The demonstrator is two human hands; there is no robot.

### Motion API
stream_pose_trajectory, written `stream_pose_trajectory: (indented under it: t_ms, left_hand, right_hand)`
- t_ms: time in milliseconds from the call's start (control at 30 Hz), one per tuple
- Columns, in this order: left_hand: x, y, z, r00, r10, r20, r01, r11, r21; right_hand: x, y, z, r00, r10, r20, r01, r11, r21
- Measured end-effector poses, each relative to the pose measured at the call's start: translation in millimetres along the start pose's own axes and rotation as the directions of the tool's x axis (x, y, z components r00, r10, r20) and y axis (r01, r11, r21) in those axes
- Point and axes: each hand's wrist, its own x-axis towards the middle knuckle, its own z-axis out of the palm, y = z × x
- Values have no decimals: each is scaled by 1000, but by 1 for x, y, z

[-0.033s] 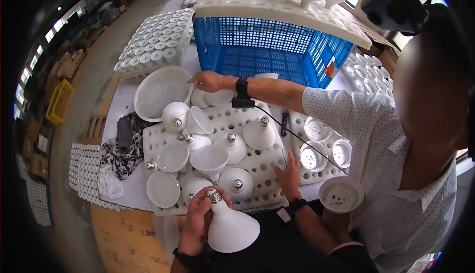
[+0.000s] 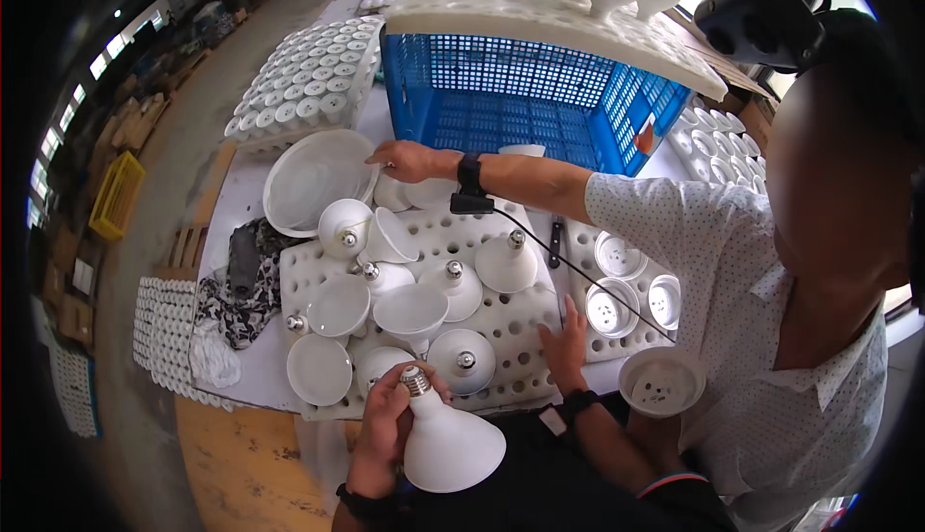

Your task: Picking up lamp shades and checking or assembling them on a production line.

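Observation:
My left hand [image 2: 385,426] is closed around a white flared bulb [image 2: 451,443], its metal screw base up and its wide end down. My right hand [image 2: 567,344] has its fingers apart and holds nothing, at the right edge of a white foam tray [image 2: 515,339] full of holes. Several similar white bulbs lie or stand on that tray, among them one with its screw base up [image 2: 461,360] and one with its broad face up [image 2: 410,308]. Another person's hand [image 2: 409,161] touches the rim of a large white basin [image 2: 318,185] behind the bulbs.
A blue crate [image 2: 501,118] stands at the back with a foam slab [image 2: 540,26] on top. The co-worker's arm [image 2: 544,180] crosses above the table; a white cup-shaped housing [image 2: 662,381] is near their body. A black-handled knife [image 2: 555,243] and patterned cloth [image 2: 241,286] lie on the table.

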Motion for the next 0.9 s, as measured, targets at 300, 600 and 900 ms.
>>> stream_pose_trajectory:
  t_ms: [300,600,900]
  left_hand:
    - [17,27,-7,994,110,-7,-110,994,27]
    - [17,30,-21,991,135,-11,-134,988,71]
    - [10,36,-24,983,157,-90,-141,976,168]
  right_hand:
    - [-3,-13,-2,986,-14,-166,72,935,346]
    - [0,-34,-10,990,-17,-139,72,914,399]
    - [-1,-44,-21,986,72,-148,48,731,680]
